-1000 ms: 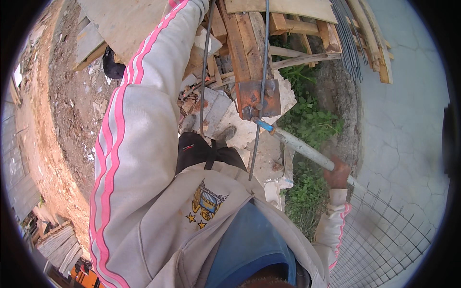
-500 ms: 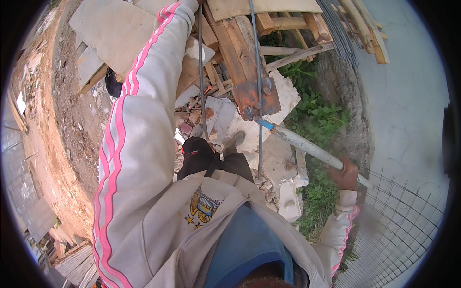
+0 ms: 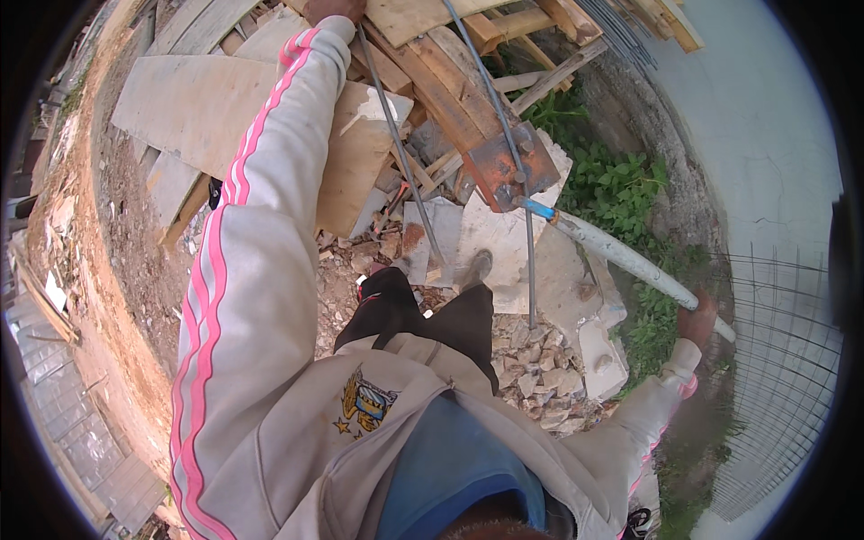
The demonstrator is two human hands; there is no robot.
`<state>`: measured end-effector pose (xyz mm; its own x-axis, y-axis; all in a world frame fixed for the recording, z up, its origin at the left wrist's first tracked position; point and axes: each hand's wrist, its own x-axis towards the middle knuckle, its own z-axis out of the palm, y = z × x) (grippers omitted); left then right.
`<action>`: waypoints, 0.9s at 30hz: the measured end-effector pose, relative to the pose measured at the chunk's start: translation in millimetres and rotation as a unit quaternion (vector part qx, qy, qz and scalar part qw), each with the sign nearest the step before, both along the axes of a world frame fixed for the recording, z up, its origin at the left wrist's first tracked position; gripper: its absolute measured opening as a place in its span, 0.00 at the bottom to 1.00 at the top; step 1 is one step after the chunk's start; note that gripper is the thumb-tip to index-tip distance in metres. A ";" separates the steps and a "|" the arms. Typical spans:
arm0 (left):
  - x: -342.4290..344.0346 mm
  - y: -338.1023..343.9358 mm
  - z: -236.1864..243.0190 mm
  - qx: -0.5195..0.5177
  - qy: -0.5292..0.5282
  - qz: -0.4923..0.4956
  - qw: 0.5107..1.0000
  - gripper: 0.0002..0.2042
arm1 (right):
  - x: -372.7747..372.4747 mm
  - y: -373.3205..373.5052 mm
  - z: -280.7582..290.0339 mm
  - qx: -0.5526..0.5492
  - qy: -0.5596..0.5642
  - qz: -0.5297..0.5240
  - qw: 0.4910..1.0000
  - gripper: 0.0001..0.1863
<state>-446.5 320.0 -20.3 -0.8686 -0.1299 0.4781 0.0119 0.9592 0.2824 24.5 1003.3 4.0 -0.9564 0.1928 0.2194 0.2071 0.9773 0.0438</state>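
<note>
At the top edge, my left hand (image 3: 335,11) is closed around the upper end of a long dark steel bar (image 3: 391,123) that slopes down over the rubble. My right hand (image 3: 696,314) grips a scuffed white pipe (image 3: 612,250) with a blue end, which meets a rusty metal plate (image 3: 490,166) on timber beams (image 3: 432,90). A second steel bar (image 3: 531,279) lies across the plate, past its short pins. My legs and boot (image 3: 475,270) are below, among broken slabs and rubble.
Plywood sheets (image 3: 180,103) and wood scraps are piled at upper left, beside a dirt strip (image 3: 108,252). On the right are weeds (image 3: 621,189), a pale cracked surface (image 3: 765,144) and steel mesh (image 3: 774,378). A bundle of thin bars (image 3: 621,36) lies at the top.
The view has shifted, so the plate, timbers and bars appear farther right. My right hand and pipe have moved rightward in the picture; my left hand has come slightly left and into view.
</note>
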 end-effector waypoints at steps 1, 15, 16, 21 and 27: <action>-3.1 4.2 0.4 -0.014 -0.012 0.040 0.999 0.15 | 28.3 -10.6 3.8 0.012 0.005 -0.028 1.000 0.09; -11.8 10.2 10.1 -0.026 -0.077 0.022 0.996 0.19 | 206.8 -249.7 40.0 0.028 -0.009 -0.345 0.938 0.16; -8.7 11.1 10.4 -0.027 -0.087 0.017 0.996 0.19 | 210.5 -255.7 40.4 0.031 0.000 -0.354 0.935 0.16; -6.7 11.2 11.6 -0.026 -0.113 0.022 0.993 0.19 | 231.8 -318.0 50.5 0.086 0.019 -0.373 0.924 0.17; -9.7 5.6 9.4 -0.004 -0.077 0.023 0.997 0.17 | 243.6 -410.3 27.2 0.032 0.029 -0.420 0.906 0.19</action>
<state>-456.2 325.7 -11.0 -0.9251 -0.1677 0.3407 -0.0749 0.9602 0.2692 268.1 593.0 31.2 -0.4642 0.8327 0.3019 0.8809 0.4695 0.0595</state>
